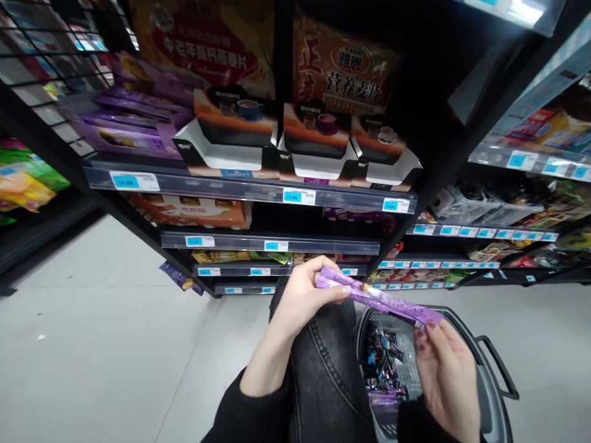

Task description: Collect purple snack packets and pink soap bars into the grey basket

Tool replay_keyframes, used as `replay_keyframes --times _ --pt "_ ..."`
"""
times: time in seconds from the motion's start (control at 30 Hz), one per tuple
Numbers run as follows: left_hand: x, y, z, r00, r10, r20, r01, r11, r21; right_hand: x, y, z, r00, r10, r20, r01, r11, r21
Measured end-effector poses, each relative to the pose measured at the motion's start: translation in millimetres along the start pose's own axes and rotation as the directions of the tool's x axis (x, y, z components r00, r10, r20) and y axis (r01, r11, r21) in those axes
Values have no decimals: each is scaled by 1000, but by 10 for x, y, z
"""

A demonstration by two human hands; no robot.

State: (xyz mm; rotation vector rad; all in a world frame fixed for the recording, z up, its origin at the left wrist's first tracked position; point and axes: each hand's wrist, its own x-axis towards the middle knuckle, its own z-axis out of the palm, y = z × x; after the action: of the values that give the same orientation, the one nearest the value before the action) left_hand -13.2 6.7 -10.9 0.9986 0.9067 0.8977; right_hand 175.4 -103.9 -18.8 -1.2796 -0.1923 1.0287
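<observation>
Between my two hands stretches a small bunch of slim purple stick packets (384, 298), slanting down to the right above my knee. My left hand (305, 293) pinches the upper left end between thumb and fingers. The lower right end is gripped by my right hand (445, 362), thumb on top. Beneath the right hand stands a grey shopping basket (495, 409) holding many small dark packets (382, 354) and some purple sticks (384, 398). Part of the basket is hidden by my right hand and sleeve.
Ahead is a shelf rack with open display boxes (234, 156), purple packets (134, 122) in a box, and large cereal bags (344, 71). Price tags line the shelf edge (248, 187). A purple packet (182, 277) lies by the rack's foot. More shelves stand left and right.
</observation>
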Motion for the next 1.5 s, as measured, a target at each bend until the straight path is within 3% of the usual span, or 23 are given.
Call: replay_keyframes --times 0.1,0.2,0.3,0.47,0.67,0.83,1.03,1.13,1.4,1.5 --pt "-34 42 -12 971 -96 220 28 955 296 16 -51 24 994 -111 22 112 993 -34" --pt "-88 77 45 892 -151 426 -147 794 590 41 -67 30 986 -139 87 154 968 -200" --pt "-138 74 188 832 -166 529 -270 712 648 61 -96 19 982 -67 178 132 915 -382" --pt "-164 28 392 821 -170 546 -211 798 565 58 -234 13 960 -69 273 205 837 -508" --pt "-93 -33 373 788 -215 576 -81 892 445 109 -357 -60 933 -13 359 214 822 -527" --pt "-90 -121 451 797 -262 544 104 947 303 169 -309 -117 945 -75 318 224 856 -465" --pt "-158 -134 620 856 -158 493 -54 920 388 161 -257 -38 945 -186 270 263 921 -287" --pt "-168 -123 641 850 -186 492 -32 915 401 156 -238 -21 949 -198 246 264 925 -275" --pt "-180 -94 624 823 -248 511 84 943 323 120 -227 -9 906 -390 165 420 778 -467" --pt "-194 -100 615 775 -278 567 158 955 252 78 -254 18 864 -491 111 467 699 -542"
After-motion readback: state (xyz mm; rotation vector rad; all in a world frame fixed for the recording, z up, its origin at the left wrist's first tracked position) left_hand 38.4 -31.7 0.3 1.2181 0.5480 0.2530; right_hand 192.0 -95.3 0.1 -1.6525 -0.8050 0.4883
